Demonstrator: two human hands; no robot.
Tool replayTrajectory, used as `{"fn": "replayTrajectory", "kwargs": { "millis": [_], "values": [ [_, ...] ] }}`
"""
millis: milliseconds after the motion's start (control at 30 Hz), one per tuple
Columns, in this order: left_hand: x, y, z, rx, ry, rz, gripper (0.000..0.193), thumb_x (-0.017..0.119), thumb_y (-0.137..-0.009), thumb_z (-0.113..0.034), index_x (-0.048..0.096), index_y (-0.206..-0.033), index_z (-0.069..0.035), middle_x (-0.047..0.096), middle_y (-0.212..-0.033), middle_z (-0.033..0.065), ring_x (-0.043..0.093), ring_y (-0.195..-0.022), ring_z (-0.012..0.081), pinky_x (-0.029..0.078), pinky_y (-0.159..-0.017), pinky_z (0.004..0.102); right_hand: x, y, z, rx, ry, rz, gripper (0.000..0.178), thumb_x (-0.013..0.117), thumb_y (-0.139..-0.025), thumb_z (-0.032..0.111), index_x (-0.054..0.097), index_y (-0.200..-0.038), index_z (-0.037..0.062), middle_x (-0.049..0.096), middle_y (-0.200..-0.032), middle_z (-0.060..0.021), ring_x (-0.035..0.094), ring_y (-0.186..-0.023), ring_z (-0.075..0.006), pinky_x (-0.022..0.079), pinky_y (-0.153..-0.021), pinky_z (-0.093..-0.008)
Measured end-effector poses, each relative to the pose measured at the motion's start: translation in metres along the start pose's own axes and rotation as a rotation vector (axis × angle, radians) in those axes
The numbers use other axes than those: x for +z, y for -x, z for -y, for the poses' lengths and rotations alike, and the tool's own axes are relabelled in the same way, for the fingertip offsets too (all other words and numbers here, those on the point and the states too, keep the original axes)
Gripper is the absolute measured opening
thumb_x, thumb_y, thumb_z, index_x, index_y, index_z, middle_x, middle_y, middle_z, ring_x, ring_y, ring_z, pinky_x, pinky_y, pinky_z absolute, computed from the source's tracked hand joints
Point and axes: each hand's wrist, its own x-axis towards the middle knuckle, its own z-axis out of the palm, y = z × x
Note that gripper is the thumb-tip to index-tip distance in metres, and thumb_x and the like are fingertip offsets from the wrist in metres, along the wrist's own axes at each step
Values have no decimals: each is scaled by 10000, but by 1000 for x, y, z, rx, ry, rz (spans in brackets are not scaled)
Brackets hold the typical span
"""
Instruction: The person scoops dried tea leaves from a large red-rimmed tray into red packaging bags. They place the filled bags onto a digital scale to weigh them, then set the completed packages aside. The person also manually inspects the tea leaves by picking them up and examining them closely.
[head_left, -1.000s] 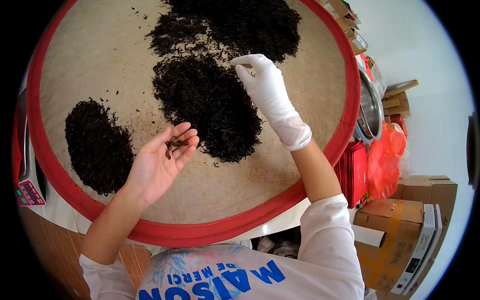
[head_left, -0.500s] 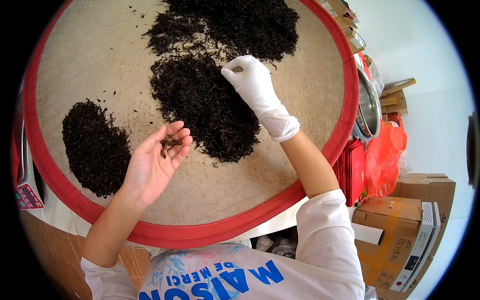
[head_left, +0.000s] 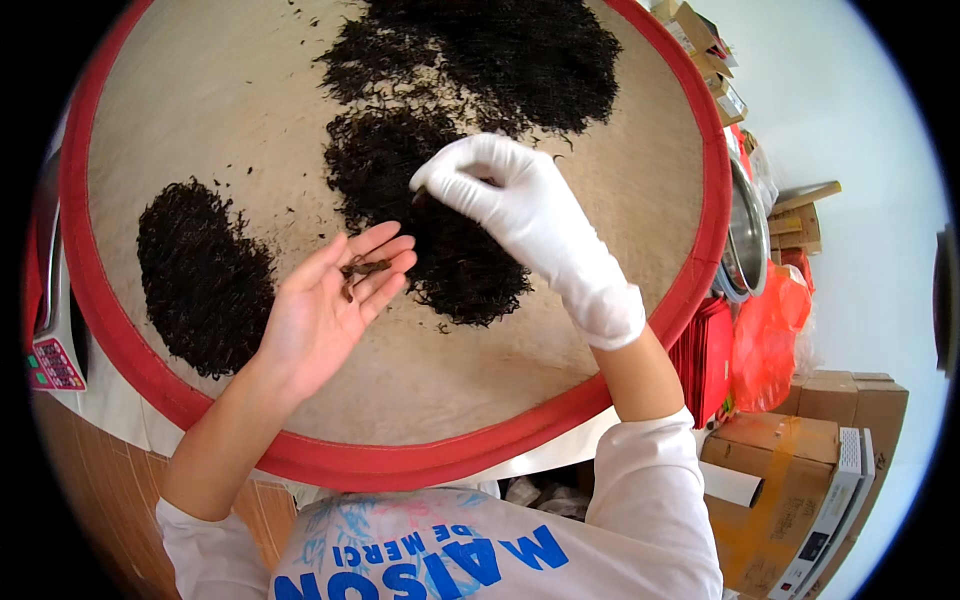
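My bare left hand [head_left: 325, 310] is palm up with its fingers loosely curled. Several brown, twisted dried leaf bits [head_left: 362, 268] rest on those fingers. My right hand [head_left: 520, 210], in a white glove, pinches thumb and forefinger together above the middle heap of dark dried tea leaves [head_left: 465, 285]. A tiny speck shows at the pinch, too small to make out. On the left lies a smaller heap of the same leaves [head_left: 200, 290], beside my left wrist. The largest heap [head_left: 530, 60] spreads at the far side. All lie on a round, beige cloth-covered tray [head_left: 500, 380] with a red rim.
Right of the tray are a metal basin [head_left: 748, 235], a stack of red packets [head_left: 703, 355], a red plastic bag [head_left: 770, 340] and cardboard boxes [head_left: 780, 450]. A device with a pink keypad [head_left: 57, 365] stands at the left edge.
My right hand has come nearer and lower, towards my left hand, still pinched. My left hand keeps the leaf bits and appears slightly farther right in the view, as does the tray.
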Motion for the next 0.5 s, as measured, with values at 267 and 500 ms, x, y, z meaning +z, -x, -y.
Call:
{"fn": "replayTrajectory", "kwargs": {
  "millis": [267,500],
  "values": [
    [-4,-1,-1,16,27,50,510,354,-1039,-311,385,-1368,77,485,-1356,192,479,-1260,249,389,-1082,354,10,6,5,-141,205,-6,135,654,-883,128,701,-955,24,674,-936,-103,641,-933,-206,493,-836,-312],
    [-1,-1,-1,19,20,35,496,346,-1041,-303,403,-1369,64,490,-1363,188,477,-1269,241,392,-1080,338,-29,-9,-22,-106,368,-232,131,652,-877,130,710,-964,51,698,-955,-116,661,-914,-242,500,-843,-323]
  ]
}}
